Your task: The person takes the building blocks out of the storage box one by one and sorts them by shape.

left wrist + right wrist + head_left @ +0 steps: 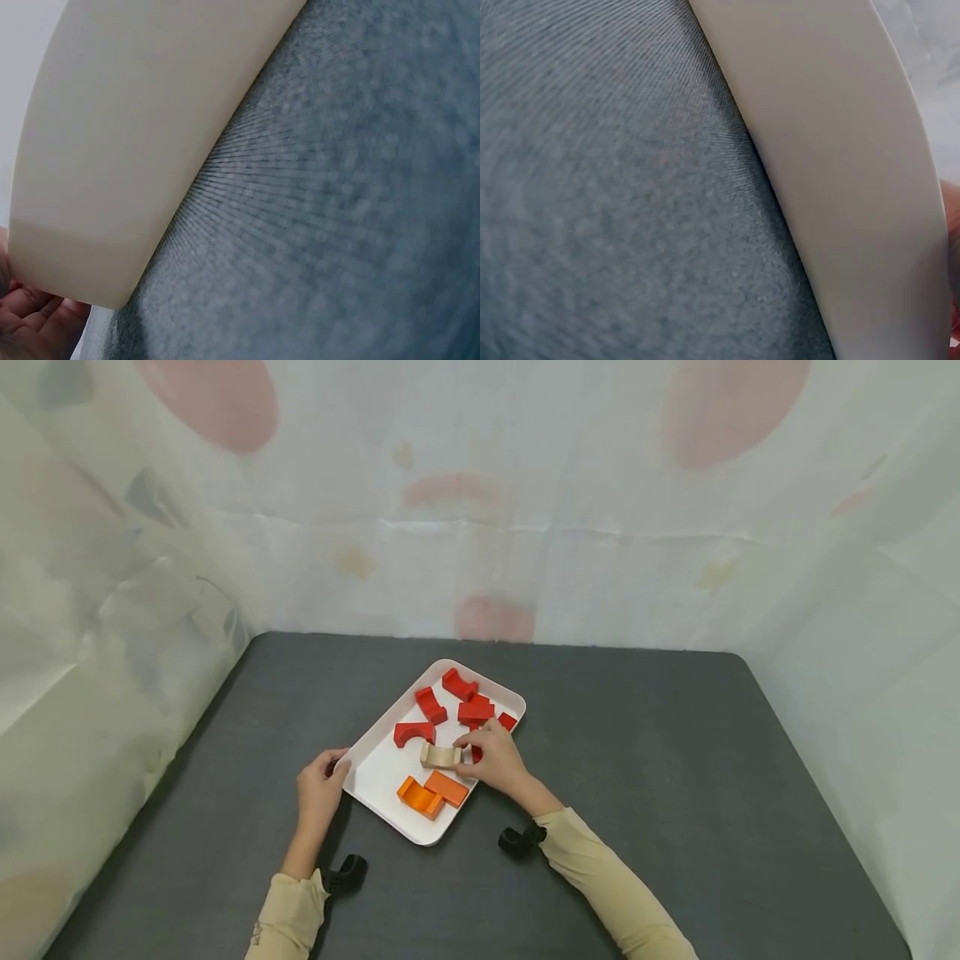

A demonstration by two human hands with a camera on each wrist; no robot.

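Observation:
A white tray (378, 768) lies at an angle on the dark grey table (675, 777). In it are several red blocks (431, 705), two orange blocks (432, 793) and a tan arch-shaped block (440, 756). My right hand (491, 758) reaches over the tray's right side and pinches the tan block's right end. My left hand (320, 791) holds the tray's left rim with its fingertips. The left wrist view shows the tray's outer wall (112, 150) close up, with the fingers (34, 322) beneath it. The right wrist view shows only the tray wall (840, 165) and the table cloth (615, 195).
Pale curtains with faint coloured spots (480, 510) close off the back and both sides of the table. Bare grey table surface stretches to the right of the tray and along the front edge.

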